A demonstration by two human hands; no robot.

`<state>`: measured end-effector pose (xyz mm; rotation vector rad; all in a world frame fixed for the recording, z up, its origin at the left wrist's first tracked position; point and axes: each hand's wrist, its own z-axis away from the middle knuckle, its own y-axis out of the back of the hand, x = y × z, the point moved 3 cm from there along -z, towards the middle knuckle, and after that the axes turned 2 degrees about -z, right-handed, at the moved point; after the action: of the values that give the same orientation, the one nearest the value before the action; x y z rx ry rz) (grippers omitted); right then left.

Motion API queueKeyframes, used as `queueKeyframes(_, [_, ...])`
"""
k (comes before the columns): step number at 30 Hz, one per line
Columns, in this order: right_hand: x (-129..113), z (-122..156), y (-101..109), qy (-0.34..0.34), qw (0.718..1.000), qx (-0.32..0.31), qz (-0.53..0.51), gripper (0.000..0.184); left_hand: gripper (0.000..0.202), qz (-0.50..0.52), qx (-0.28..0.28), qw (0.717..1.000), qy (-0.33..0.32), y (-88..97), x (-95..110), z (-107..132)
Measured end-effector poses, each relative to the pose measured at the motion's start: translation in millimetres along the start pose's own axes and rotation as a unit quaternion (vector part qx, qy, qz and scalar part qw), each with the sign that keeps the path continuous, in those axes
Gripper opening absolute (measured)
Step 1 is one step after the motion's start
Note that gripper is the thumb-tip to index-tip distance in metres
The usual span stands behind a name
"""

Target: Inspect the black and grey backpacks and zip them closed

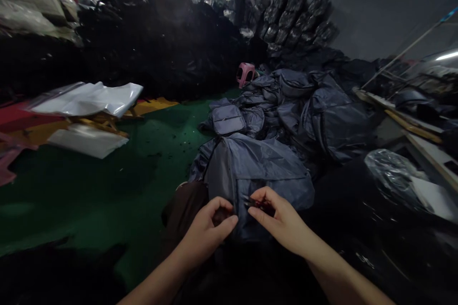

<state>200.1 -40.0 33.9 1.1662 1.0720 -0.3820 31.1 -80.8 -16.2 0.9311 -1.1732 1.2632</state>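
A grey-blue backpack (257, 167) lies on my lap in front of me. My left hand (207, 231) pinches the bag's near edge, fingers curled round the fabric. My right hand (277, 217) is closed on a small dark tool (255, 203), which looks like thread snips, with its tip held at the bag's fabric between both hands. The light is dim and the tool's shape is hard to make out.
A heap of similar grey-blue backpacks (286, 100) lies behind on the green floor (107, 186). Clear plastic bags (89, 97) sit on a wooden frame at left. Black wrapped bundles (296, 16) are stacked at the back, by a pink stool (245, 73). A table edge (411, 126) runs at right.
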Motion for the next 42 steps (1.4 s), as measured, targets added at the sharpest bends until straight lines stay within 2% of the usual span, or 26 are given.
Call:
queueKeyframes(4, [2, 7, -2, 0.025, 0.999, 0.014, 0.042, 0.014, 0.017, 0.015, 0.028, 0.999, 0.031, -5.0, 1, -8])
queueKeyframes(10, [-4, 5, -7, 0.097, 0.988, 0.024, 0.116, 0.014, 0.024, 0.109, -0.01, 0.993, 0.053, -2.6, -15, -12])
queueKeyframes(17, [-17, 1, -8, 0.133, 0.967, -0.013, 0.218, 0.012, 0.027, 0.128, -0.025, 0.99, 0.057, 1.8, -25, -13])
queueKeyframes(22, [-17, 0, -11, 0.147, 0.967, -0.001, 0.21, 0.008, 0.029, 0.141, -0.029, 0.988, 0.057, 0.0, -24, -12])
queueKeyframes(25, [-11, -1, -2, 0.117, 0.98, 0.093, 0.132, 0.007, 0.03, 0.15, -0.034, 0.986, 0.059, -0.3, -26, -11])
queueKeyframes(27, [-7, -1, 5, 0.069, 0.982, 0.162, 0.061, 0.01, 0.029, 0.159, -0.04, 0.985, 0.054, -0.2, -28, -9])
queueKeyframes(28, [-6, -1, 7, 0.043, 0.983, 0.178, 0.027, 0.014, 0.029, 0.165, -0.048, 0.984, 0.05, -0.5, -30, -8])
queueKeyframes(30, [-6, -1, 4, 0.004, 0.986, 0.165, -0.023, 0.021, 0.026, 0.173, -0.063, 0.982, 0.039, -1.7, -32, -5])
queueKeyframes(32, [-8, -2, -4, -0.019, 0.993, 0.114, -0.028, 0.022, 0.022, 0.155, -0.069, 0.985, 0.01, -3.8, -34, -3])
queueKeyframes(35, [-3, -5, -14, -0.043, 0.995, 0.069, 0.06, 0.024, 0.016, 0.09, -0.07, 0.993, -0.033, -10.4, -36, 0])
queueKeyframes(38, [14, -9, -9, -0.046, 0.987, 0.083, 0.133, 0.026, 0.02, 0.02, -0.091, 0.995, -0.036, -20.8, -39, 1])
queueKeyframes(42, [52, -9, 8, -0.04, 0.997, 0.043, 0.048, 0.029, 0.017, -0.077, -0.102, 0.991, -0.043, -31.3, -47, 0])
